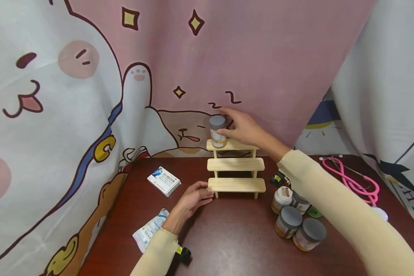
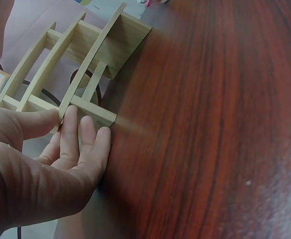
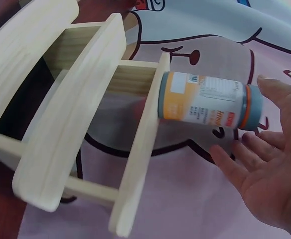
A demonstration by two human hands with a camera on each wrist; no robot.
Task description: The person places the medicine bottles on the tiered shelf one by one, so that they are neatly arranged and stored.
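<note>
A three-tier wooden display stand (image 1: 236,184) stands at the back of the table. On the left end of its top tier a jar (image 1: 218,133) with a grey lid, white and orange label, is upright. My right hand (image 1: 243,128) is beside this jar, fingers spread. In the right wrist view the thumb is right at the lid (image 3: 254,107), while the other fingers (image 3: 227,159) extend past it. My left hand (image 1: 193,199) pinches the left end of the lowest tier, its thumb (image 2: 38,122) on the board and fingertips against the side support.
Right of the stand are several jars (image 1: 288,221), a white bottle (image 1: 282,197) and a pink stethoscope (image 1: 360,184). To the left lie a white medicine box (image 1: 163,181) and a white packet (image 1: 151,229). A printed curtain (image 1: 279,57) hangs behind the table.
</note>
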